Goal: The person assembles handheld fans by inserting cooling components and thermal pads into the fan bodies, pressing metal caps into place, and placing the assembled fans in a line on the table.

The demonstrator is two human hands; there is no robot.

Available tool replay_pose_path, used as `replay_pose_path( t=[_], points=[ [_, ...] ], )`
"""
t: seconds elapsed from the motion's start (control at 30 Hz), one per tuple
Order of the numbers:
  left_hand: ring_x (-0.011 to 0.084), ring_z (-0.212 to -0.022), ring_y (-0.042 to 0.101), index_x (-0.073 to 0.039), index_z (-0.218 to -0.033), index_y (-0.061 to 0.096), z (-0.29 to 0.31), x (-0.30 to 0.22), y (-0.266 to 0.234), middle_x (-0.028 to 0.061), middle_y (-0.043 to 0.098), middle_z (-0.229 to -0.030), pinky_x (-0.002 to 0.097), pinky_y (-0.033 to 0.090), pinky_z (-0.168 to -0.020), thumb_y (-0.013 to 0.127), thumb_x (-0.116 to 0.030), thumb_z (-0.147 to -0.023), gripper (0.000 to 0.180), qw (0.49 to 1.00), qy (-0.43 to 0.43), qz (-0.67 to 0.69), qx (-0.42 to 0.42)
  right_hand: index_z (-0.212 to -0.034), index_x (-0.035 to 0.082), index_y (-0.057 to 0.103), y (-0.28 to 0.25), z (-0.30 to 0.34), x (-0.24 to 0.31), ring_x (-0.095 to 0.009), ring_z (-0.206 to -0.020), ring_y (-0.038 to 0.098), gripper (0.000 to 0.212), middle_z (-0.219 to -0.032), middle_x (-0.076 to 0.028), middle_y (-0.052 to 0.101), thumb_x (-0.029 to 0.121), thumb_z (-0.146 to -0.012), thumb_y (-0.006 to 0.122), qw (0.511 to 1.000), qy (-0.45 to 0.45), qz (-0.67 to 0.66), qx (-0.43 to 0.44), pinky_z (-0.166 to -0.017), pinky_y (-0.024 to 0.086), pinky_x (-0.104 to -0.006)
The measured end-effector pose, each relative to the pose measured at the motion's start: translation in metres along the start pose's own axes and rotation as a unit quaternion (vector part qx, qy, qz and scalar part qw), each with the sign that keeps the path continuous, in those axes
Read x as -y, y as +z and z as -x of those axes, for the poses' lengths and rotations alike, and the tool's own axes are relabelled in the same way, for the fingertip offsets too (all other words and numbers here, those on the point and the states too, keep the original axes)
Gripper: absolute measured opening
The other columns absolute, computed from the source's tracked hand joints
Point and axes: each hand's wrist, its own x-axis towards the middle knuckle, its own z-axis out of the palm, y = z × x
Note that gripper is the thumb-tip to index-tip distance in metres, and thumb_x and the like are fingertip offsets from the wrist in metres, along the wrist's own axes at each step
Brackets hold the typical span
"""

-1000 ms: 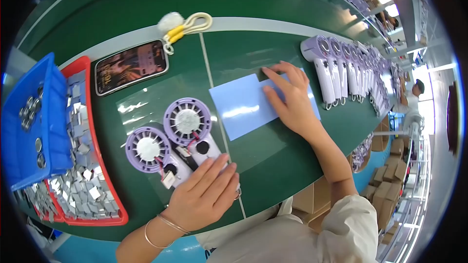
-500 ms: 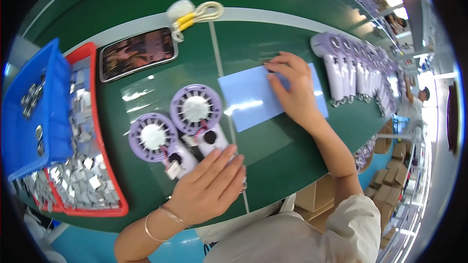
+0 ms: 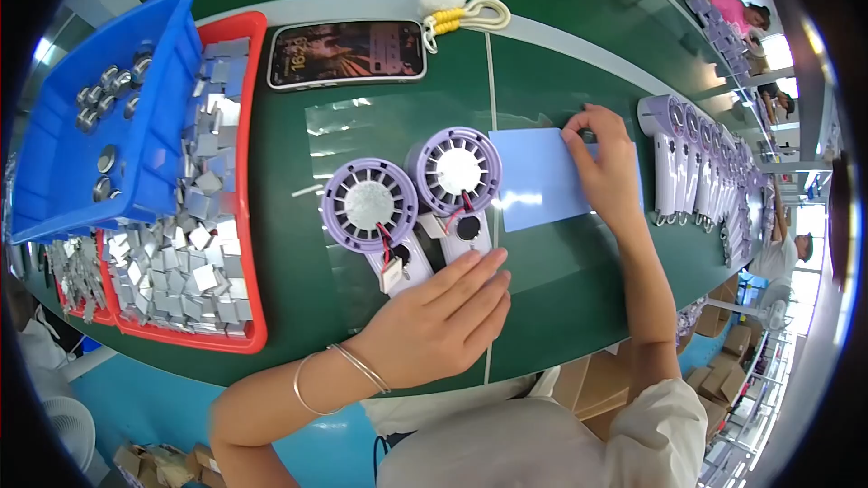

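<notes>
Two lilac handheld fans lie side by side, a left fan and a right fan, each with a silver round centre, a white connector on red and black wires, and a dark round pad on its handle. My left hand rests over the lower handles, fingers stretched out and close together, hiding the handle ends. On a light blue sheet my right hand has its thumb and fingers bent together at the upper edge. Something dark shows between them, too small to make out.
A blue bin of round metal cells overlaps a red tray of silver square pieces at left. A phone and a cream-yellow cord lie at the back. Several lilac fan bodies are lined up at right.
The whole view has shifted, so the table things sit further right. My left hand stays over the fan handles; my right fingers stay at the sheet's upper edge, now closer together.
</notes>
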Motion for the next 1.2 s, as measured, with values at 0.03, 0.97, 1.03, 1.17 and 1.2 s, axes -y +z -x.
replay_pose_path(
  t=[0.03,0.97,1.03,1.17,1.2],
  points=[
    [0.0295,-0.121,0.061,-0.002,-0.099,0.069,0.0,0.002,-0.001,0.0121,0.068,-0.116,0.0423,0.046,-0.108,0.068,-0.019,-0.085,0.022,1.0,0.0,-0.005,0.0,-0.092,0.002,0.062,-0.002,-0.001,0.004,-0.039,-0.114,0.058,0.008,-0.095,-0.012,0.066,0.006,-0.087,0.066,1.0,0.0,-0.016,0.016,-0.099,0.044,-0.0459],
    [0.0284,-0.116,0.065,-0.002,-0.093,0.071,0.002,-0.002,0.004,0.0115,0.07,-0.11,0.0415,0.046,-0.108,0.065,-0.011,-0.085,0.014,1.0,-0.02,0.008,-0.01,-0.089,0.001,0.061,-0.002,-0.025,0.113,-0.013,-0.082,0.065,0.017,-0.082,-0.004,0.067,-0.003,-0.079,0.074,0.908,0.003,-0.39,0.153,-0.101,0.046,-0.0367],
    [0.0283,-0.116,0.065,-0.002,-0.093,0.071,0.002,-0.002,0.004,0.0114,0.07,-0.11,0.0415,0.046,-0.108,0.065,-0.011,-0.085,0.014,1.0,-0.024,0.009,-0.011,-0.092,-0.001,0.061,0.0,-0.024,0.113,-0.016,-0.093,0.063,0.019,-0.082,-0.004,0.064,-0.007,-0.079,0.073,0.908,-0.008,-0.386,0.161,-0.102,0.045,-0.0378],
    [0.0279,-0.115,0.065,-0.002,-0.092,0.072,0.002,-0.002,0.004,0.011,0.071,-0.109,0.0415,0.046,-0.108,0.065,-0.011,-0.084,0.014,1.0,-0.026,0.009,-0.014,-0.094,-0.002,0.061,0.004,-0.022,0.113,-0.016,-0.095,0.062,0.021,-0.08,-0.004,0.061,-0.01,-0.079,0.072,0.926,-0.013,-0.34,0.164,-0.104,0.044,-0.0406],
    [0.0279,-0.115,0.065,-0.002,-0.092,0.072,0.002,-0.002,0.004,0.011,0.071,-0.109,0.0415,0.046,-0.108,0.065,-0.011,-0.084,0.014,0.999,-0.026,0.011,-0.015,-0.094,-0.002,0.061,0.004,-0.022,0.114,-0.016,-0.095,0.062,0.021,-0.08,-0.004,0.061,-0.01,-0.079,0.072,0.926,-0.013,-0.338,0.165,-0.104,0.044,-0.0406]
  ],
)
